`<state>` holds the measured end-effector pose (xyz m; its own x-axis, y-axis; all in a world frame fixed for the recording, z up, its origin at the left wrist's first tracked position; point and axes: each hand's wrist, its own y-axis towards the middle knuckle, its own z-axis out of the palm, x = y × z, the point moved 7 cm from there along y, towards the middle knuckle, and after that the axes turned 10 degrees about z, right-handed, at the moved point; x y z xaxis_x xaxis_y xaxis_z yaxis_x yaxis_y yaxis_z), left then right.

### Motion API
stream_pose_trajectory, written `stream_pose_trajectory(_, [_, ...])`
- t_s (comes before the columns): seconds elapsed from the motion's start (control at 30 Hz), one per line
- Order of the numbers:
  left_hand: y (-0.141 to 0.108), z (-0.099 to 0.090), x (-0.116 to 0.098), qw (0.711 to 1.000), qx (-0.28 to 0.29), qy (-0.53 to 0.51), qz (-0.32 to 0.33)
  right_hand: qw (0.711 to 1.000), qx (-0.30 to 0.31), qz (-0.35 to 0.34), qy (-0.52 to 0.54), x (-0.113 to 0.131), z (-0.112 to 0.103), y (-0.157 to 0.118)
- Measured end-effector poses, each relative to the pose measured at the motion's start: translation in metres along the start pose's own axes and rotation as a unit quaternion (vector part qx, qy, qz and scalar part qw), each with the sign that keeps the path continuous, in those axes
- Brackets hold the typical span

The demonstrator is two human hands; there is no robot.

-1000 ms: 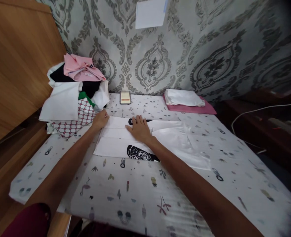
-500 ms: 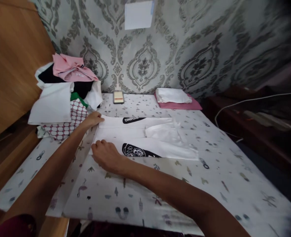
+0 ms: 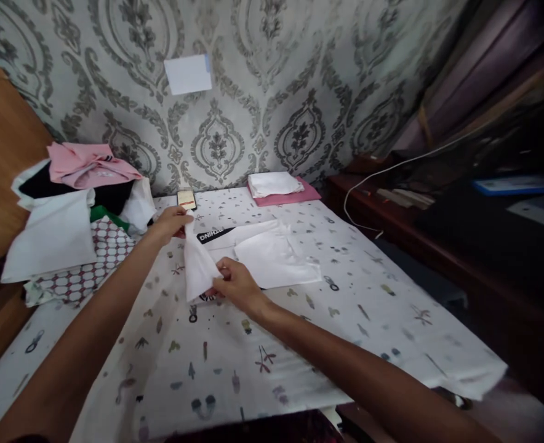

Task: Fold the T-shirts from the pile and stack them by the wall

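A white shirt [image 3: 272, 255] with black printed patches lies flattened into a long strip on the patterned cloth [image 3: 235, 351]. Its left end is lifted and folded partly over the rest. My left hand [image 3: 173, 223] pinches the far corner of that raised end. The near corner is between the closed fingers of my right hand [image 3: 236, 284], just above the lower black print. Part of this print is hidden under the raised fabric and my fingers.
A heap of clothes [image 3: 60, 227] sits at the left by a wooden panel [image 3: 4, 160]. Toward the wall are a phone [image 3: 186, 199] and folded white [image 3: 274, 184] and pink [image 3: 293, 195] cloths. A cable [image 3: 387, 169] hangs over dark furniture at the right.
Both hands have lifted the shirt's left end off the bed and brought it rightward over the shirt. The camera view has turned to the right.
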<state>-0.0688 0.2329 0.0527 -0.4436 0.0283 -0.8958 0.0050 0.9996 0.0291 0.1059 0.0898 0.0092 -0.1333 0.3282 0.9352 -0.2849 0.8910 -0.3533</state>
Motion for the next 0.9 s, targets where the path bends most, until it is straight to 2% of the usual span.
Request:
stream_pose_trajectory(0.13, [0.009,0.067,0.001,0.999,0.038,0.027,-0.022,0.985,0.010,0.122,0.118,-0.028,-0.033,-0.010])
stream_pose_trajectory(0.23, [0.013,0.096,0.012,0.997,0.050,0.045,-0.025,0.976,0.043,0.155,0.150,-0.033,-0.040,-0.014])
stream_pose_trajectory(0.3, [0.016,0.099,0.016,0.997,0.055,0.057,-0.007,0.970,0.064,0.167,0.164,-0.034,-0.041,-0.014])
stream_pose_trajectory(0.5, [0.027,0.082,0.005,0.981,0.063,0.151,0.109,0.966,0.083,0.164,0.179,-0.033,-0.044,-0.008])
stream_pose_trajectory(0.67, [0.030,0.094,-0.001,0.953,0.081,0.211,0.203,0.974,0.096,0.154,0.134,-0.029,-0.041,-0.006])
stream_pose_trajectory(0.9, [0.033,0.106,0.001,0.939,0.080,0.235,0.239,0.979,0.078,0.155,0.107,-0.039,-0.046,-0.002])
